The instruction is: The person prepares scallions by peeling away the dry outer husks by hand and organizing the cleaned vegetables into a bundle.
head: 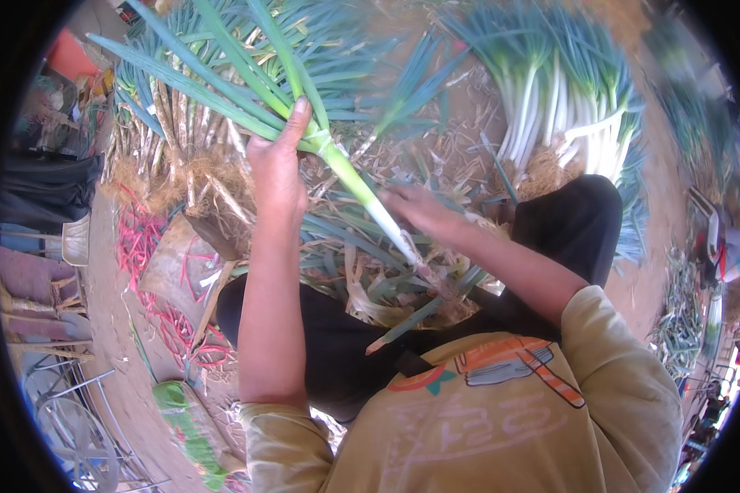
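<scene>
My left hand (pixel 282 166) grips a large green onion (pixel 356 182) at the point where its leaves fan out, thumb along the stalk. The onion slants across the middle of the view, green leaves to the upper left and white shaft running down to the right. Brownish outer skin and roots show at its lower end, over my lap. Beside the white shaft is my right hand (pixel 416 209), blurred, its fingertips close to the stalk. Whether they pinch a strip of leaf cannot be seen. Stripped leaves (pixel 370 271) lie heaped beneath the onion, between my legs.
Unpeeled green onions (pixel 172 123) with dirty roots lie at the upper left. White-shafted onions (pixel 549 111) are stacked at the upper right. Red ties (pixel 139 234) litter the ground on the left, near a green-wrapped bundle (pixel 188 425). A metal-framed object with a wheel (pixel 77 444) stands lower left.
</scene>
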### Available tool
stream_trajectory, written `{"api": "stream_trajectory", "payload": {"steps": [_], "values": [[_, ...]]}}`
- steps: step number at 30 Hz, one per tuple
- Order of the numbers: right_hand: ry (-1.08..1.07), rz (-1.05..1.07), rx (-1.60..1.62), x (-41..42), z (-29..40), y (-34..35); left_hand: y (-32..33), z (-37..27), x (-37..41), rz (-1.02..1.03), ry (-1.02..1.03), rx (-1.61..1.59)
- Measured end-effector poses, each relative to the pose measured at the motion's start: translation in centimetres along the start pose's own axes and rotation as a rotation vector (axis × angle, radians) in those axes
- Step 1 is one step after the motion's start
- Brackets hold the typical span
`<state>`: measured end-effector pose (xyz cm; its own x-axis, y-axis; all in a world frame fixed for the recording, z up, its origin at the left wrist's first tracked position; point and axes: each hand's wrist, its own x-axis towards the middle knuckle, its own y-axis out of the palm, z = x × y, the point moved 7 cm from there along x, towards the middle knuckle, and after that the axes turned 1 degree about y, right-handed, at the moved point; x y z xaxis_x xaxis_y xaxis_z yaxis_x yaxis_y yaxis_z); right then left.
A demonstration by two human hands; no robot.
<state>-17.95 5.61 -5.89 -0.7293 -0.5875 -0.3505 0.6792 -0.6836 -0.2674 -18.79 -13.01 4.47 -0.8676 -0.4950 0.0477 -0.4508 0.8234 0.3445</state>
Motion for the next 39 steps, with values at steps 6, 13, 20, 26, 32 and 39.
{"api": "stream_trajectory", "payload": {"steps": [6,13,20,26,32,39], "values": [[-0.458,-0.488,0.097,0.8,10.3,-1.1,1.2,-0.2,-0.2,-0.098,0.164,-0.041],[-0.594,-0.707,-0.083,-0.7,11.2,-1.3,1.1,0.5,-0.3,-0.071,0.137,0.029],[-0.968,-0.2,-0.481,-4.2,10.2,5.3,-0.9,-1.2,0.4,-0.145,0.179,0.089],[-0.418,0.243,-0.71,-3.8,-7.8,7.7,-4.5,-5.1,0.9,-0.266,0.366,0.153],[0.037,0.374,-0.153,-3.5,-6.8,3.5,-7.4,-6.8,0.9,-0.464,0.406,0.113],[-0.574,-0.135,-0.364,-1.1,0.6,2.2,-10.8,-5.4,3.0,-0.577,0.252,-0.225]]}}
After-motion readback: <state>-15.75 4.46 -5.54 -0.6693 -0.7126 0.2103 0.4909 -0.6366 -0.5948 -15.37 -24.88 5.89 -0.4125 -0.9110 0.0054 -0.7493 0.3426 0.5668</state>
